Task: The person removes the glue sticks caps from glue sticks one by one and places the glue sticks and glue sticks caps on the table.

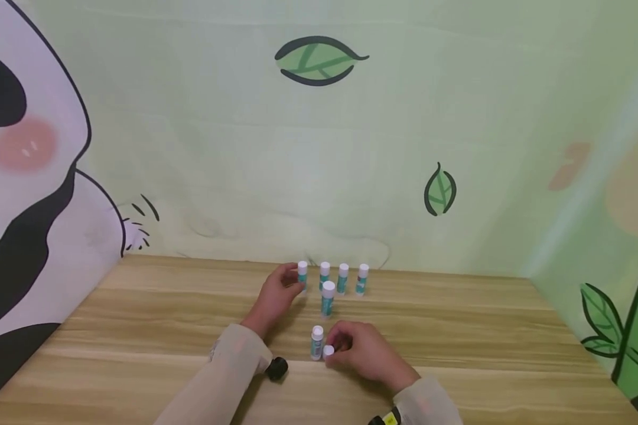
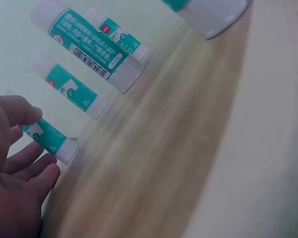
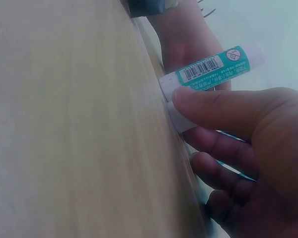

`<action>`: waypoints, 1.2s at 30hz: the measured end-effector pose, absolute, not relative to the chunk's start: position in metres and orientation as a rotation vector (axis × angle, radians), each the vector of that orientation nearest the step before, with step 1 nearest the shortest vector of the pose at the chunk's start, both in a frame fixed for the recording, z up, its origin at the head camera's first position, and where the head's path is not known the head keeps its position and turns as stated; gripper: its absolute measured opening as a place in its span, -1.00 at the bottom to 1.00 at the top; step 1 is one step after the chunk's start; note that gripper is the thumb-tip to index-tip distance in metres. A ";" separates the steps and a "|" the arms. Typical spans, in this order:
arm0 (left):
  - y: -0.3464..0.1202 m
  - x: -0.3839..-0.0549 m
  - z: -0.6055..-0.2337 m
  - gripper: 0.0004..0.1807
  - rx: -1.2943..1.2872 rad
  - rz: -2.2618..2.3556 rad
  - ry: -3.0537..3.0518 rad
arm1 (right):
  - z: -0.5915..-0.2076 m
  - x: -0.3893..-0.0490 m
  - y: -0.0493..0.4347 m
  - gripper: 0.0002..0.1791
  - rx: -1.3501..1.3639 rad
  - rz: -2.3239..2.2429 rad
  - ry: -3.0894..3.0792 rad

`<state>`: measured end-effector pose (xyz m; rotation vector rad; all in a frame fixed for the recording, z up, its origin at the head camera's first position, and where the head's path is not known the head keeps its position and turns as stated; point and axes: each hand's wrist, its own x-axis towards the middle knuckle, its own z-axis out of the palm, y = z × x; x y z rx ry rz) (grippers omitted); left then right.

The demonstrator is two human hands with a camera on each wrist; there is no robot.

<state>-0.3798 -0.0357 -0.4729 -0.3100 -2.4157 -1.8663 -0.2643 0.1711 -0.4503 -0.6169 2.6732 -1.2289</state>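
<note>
My left hand (image 1: 277, 293) is at the leftmost glue stick (image 1: 302, 273) of the back row, its thumb and fingers curled round the teal-and-white tube. In the left wrist view the fingers lie behind that upright glue stick (image 2: 48, 136). Nearer the front, my right hand (image 1: 369, 352) pinches a white cap (image 1: 328, 352) between thumb and index finger, low at the table. Beside the cap stands a glue stick (image 1: 316, 343) whose white top looks uncapped. In the right wrist view the cap (image 3: 181, 119) sits against the base of this glue stick (image 3: 208, 69), partly hidden by the thumb.
Another capped glue stick (image 1: 327, 300) stands between the back row and the front one. To the right of my left hand are more upright glue sticks, one at the row's right end (image 1: 362, 280). Behind the wooden table (image 1: 165, 330) hangs a printed green cloth (image 1: 218, 147).
</note>
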 end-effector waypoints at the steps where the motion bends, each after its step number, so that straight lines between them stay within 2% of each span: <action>1: -0.035 -0.381 -0.473 -0.48 -0.309 -1.870 -2.422 | -0.451 -0.264 0.171 -0.76 -0.618 -1.226 2.679; 15: -0.030 -0.382 -0.470 -0.64 -0.294 -1.835 -2.488 | -0.452 -0.266 0.172 -0.76 -0.616 -1.197 2.692; 36: -0.035 -0.374 -0.469 -0.66 -0.329 -1.848 -2.480 | -0.450 -0.265 0.173 -0.77 -0.617 -1.201 2.669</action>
